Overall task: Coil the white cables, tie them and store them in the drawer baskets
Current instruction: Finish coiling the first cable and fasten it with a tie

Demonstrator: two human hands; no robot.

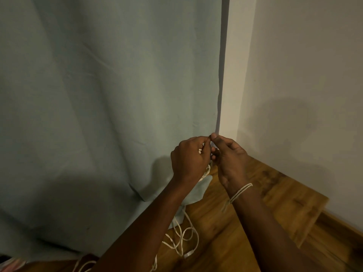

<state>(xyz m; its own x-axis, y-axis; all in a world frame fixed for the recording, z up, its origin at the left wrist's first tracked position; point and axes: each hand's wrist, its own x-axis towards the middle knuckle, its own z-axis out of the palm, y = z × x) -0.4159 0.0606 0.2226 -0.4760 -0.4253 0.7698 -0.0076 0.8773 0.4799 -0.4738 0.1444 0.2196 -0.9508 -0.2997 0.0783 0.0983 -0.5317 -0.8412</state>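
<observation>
Both hands meet at the centre of the view, raised in front of a pale blue-green curtain of soft woven cloth that hangs in broad vertical folds.

Left hand: fingers curled, thumb and forefinger pinched together at the top. It holds part of the white cable; a short white piece shows between its fingers, and a bunched section of cable emerges below the palm.

Right hand: fingers curled inward, thumb tip pressed against the left thumb tip. What it pinches is too small to tell. A thin pale string bracelet circles the right wrist, with a loose end trailing off.

The cable is thin, round and flexible. From the left hand it drops behind the left forearm and spreads in loose, irregular loops on the floor, near and just right of the curtain hem. Another loop lies at the near edge, left of the left forearm.

The floor is brown wood-grain plank with a smooth, slightly glossy surface. A plain, matte, off-white wall fills the right side and meets the floor at a wooden skirting strip
</observation>
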